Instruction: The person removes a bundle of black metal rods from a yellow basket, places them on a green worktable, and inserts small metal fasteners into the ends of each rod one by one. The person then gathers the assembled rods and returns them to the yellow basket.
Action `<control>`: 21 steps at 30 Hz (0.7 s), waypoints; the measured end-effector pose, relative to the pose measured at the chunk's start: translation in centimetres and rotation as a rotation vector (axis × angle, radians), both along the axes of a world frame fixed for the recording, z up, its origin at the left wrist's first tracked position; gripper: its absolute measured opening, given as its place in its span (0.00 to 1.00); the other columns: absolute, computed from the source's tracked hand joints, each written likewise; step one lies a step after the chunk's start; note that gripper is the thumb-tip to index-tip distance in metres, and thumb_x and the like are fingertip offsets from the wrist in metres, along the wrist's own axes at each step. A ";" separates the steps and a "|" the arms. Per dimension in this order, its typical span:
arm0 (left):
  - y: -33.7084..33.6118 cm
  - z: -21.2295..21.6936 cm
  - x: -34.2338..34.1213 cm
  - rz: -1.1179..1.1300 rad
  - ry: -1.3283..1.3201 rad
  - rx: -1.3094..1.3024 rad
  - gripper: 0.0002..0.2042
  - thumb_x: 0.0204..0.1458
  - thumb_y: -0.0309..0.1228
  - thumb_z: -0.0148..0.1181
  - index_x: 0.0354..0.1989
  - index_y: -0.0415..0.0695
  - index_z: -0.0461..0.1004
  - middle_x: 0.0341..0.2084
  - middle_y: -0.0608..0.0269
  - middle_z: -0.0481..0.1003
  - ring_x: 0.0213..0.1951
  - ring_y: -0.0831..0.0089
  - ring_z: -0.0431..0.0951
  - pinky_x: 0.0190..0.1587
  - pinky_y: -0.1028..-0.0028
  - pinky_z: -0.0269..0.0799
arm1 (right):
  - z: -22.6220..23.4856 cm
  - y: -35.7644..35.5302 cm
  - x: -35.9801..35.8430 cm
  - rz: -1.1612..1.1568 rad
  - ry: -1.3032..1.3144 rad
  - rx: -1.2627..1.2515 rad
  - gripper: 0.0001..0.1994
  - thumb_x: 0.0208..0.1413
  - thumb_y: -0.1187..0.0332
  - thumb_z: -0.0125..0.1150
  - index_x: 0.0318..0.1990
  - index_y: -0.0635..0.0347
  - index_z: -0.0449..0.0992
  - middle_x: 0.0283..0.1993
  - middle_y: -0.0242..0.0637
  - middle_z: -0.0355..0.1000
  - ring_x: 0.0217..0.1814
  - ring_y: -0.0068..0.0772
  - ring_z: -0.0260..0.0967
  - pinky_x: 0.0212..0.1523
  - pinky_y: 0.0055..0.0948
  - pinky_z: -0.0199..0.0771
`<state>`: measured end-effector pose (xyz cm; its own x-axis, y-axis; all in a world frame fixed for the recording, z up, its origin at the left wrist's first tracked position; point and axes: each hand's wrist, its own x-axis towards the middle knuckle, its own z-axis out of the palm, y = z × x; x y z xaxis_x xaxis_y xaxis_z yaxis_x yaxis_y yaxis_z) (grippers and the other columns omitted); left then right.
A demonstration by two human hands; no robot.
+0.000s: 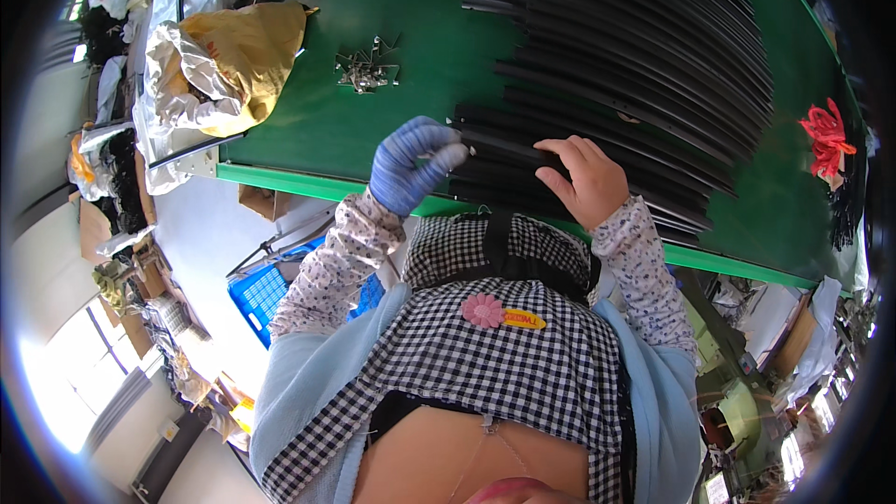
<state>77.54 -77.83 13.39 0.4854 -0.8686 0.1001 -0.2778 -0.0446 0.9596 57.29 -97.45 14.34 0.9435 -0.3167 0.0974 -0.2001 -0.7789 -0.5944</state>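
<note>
Black tubes (616,61) lie on the green surface (434,56), long axes left to right, dipping rightward — left hand (411,164) curled at their left ends, right hand (593,183) half-curled above; neither grip can be told. Yellow sack (266,51) gapes, contents unclear.

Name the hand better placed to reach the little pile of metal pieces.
Left, most likely: the gloved left hand is nearer the metal pieces, while the bare right hand is farther off, over the black strips.
</note>
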 end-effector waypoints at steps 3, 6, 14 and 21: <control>1.4 -5.1 2.2 0.330 0.300 0.076 0.09 0.55 0.24 0.63 0.44 0.39 0.75 0.32 0.67 0.77 0.32 0.80 0.74 0.37 0.81 0.73 | -3.8 0.7 0.0 -0.047 0.062 -0.039 0.18 0.53 0.59 0.65 0.50 0.51 0.75 0.38 0.31 0.71 0.42 0.34 0.70 0.38 0.31 0.76; 0.2 -4.5 5.2 0.424 -0.490 0.605 0.14 0.54 0.38 0.64 0.46 0.48 0.76 0.35 0.61 0.80 0.31 0.69 0.79 0.36 0.70 0.76 | -7.1 2.2 -0.2 -0.108 0.030 -0.124 0.19 0.48 0.61 0.69 0.49 0.48 0.77 0.41 0.29 0.71 0.45 0.34 0.68 0.42 0.33 0.74; -1.6 -9.2 8.2 0.347 -0.738 1.006 0.13 0.58 0.49 0.51 0.45 0.57 0.72 0.34 0.59 0.81 0.34 0.54 0.81 0.34 0.55 0.75 | -6.9 3.2 -0.1 -0.263 -0.055 -0.145 0.19 0.46 0.59 0.70 0.47 0.46 0.78 0.45 0.28 0.70 0.52 0.38 0.65 0.51 0.41 0.68; -2.2 -4.3 0.0 -0.023 -0.521 0.396 0.07 0.55 0.31 0.62 0.39 0.46 0.73 0.28 0.59 0.79 0.27 0.60 0.80 0.29 0.66 0.75 | -4.6 3.9 2.1 -0.340 -0.074 0.313 0.14 0.54 0.55 0.64 0.41 0.53 0.78 0.40 0.34 0.72 0.41 0.38 0.72 0.40 0.36 0.74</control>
